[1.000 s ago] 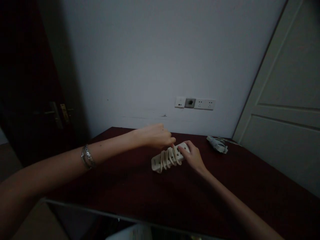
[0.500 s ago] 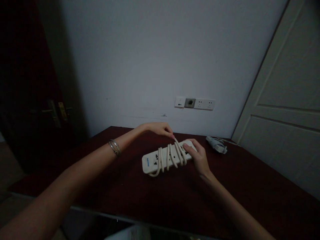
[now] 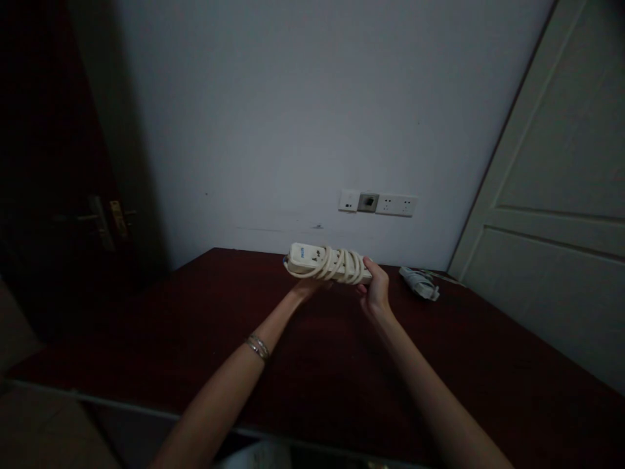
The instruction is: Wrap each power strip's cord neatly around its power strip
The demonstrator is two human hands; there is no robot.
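A white power strip is raised over the dark red table, its cord wound round it in several loops. My right hand grips the strip's right end, thumb on top and fingers beneath. Below the strip's middle, my left hand reaches in from the front. Its fingers are mostly hidden behind the strip and the cord, so what they hold does not show. A bracelet circles my left wrist. The strip's left end, with blue lettering and socket holes, is bare of cord on top.
On the table, to the right, lies a second grey-white bundle with cord about it. Wall sockets sit behind. A pale panelled door stands at the right, and a dark door with a handle at the left.
My left hand has gone from above and behind the strip, where it pinched the cord, to underneath it. The strip has risen and its upper face has tipped.
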